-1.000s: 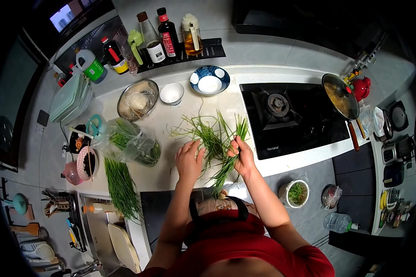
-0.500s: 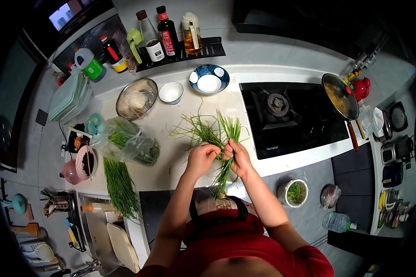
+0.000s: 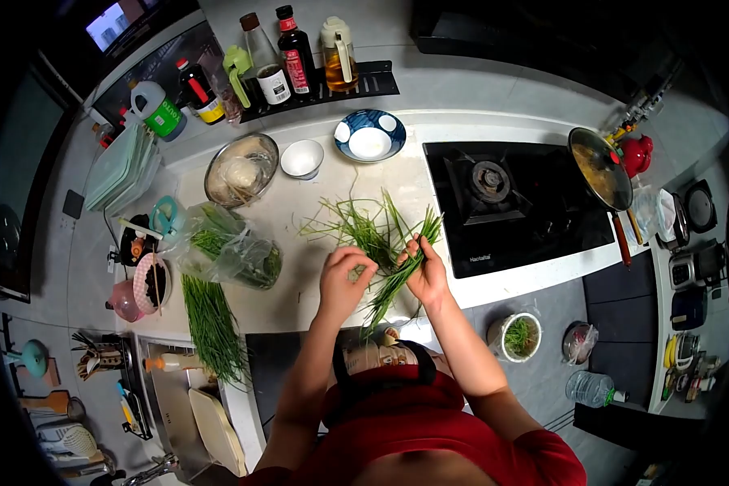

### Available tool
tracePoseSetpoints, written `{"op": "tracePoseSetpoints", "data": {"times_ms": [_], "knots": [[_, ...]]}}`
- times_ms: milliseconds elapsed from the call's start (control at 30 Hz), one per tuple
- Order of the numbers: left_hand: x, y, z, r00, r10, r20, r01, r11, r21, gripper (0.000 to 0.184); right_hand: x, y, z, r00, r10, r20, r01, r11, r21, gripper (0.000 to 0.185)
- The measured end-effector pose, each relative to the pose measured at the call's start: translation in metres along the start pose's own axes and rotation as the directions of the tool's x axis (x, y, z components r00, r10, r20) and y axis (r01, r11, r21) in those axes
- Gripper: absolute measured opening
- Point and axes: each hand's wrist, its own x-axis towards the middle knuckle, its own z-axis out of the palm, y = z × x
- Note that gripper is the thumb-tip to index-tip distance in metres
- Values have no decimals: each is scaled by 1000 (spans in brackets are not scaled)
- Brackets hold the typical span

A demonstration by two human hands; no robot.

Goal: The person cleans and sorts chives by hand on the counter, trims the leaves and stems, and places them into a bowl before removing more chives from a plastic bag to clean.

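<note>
My right hand is wrapped round a bunch of garlic chives, held slanting above the counter's front edge. Just left of it is my left hand, its fingers curled and tips pinched together; whatever they may hold is too small to make out. Beyond both hands, a loose tangle of chives lies spread on the counter. Off to the left, a larger bundle of chives rests partly over the sink edge, beside a clear plastic bag with greens inside.
Behind stand a metal bowl with dough, a white bowl and a blue patterned bowl. To the right are a gas hob and a lidded pan. A bin with green scraps is on the floor.
My right hand has tilted its chive bunch, tops to the right and lower ends to the left. My left hand has drawn slightly left, away from the bunch.
</note>
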Motion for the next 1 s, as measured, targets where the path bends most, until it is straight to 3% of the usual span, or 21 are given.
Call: {"op": "tracePoseSetpoints", "data": {"times_ms": [233, 667, 800, 900, 967, 1000], "knots": [[-10, 15, 7, 978, 68, 199, -80, 995, 53, 12, -3, 5, 7, 990, -135, -34, 125, 968, -219, 13], [-12, 14, 19, 977, 50, 205, -82, 986, 147, 11, -11, 13, 21, 952, -303, -31, 274, 895, -353, 11], [-12, 10, 19, 969, -79, 233, 81, 997, 3, 6, -13, 12, 23, 925, -374, -63, 277, 780, -562, 9], [-12, 0, 16, 940, -194, 280, 241, 960, -145, 4, -8, 11, 11, 885, -465, 15, 316, 576, -754, 13], [-13, -6, 16, 899, -300, 319, 389, 881, -269, 4, -13, 12, 13, 893, -444, -74, 215, 566, -796, 10], [-12, -9, 17, 907, -298, 298, 382, 880, -283, 6, -14, 13, 13, 896, -434, -93, 192, 567, -801, 9]]}}
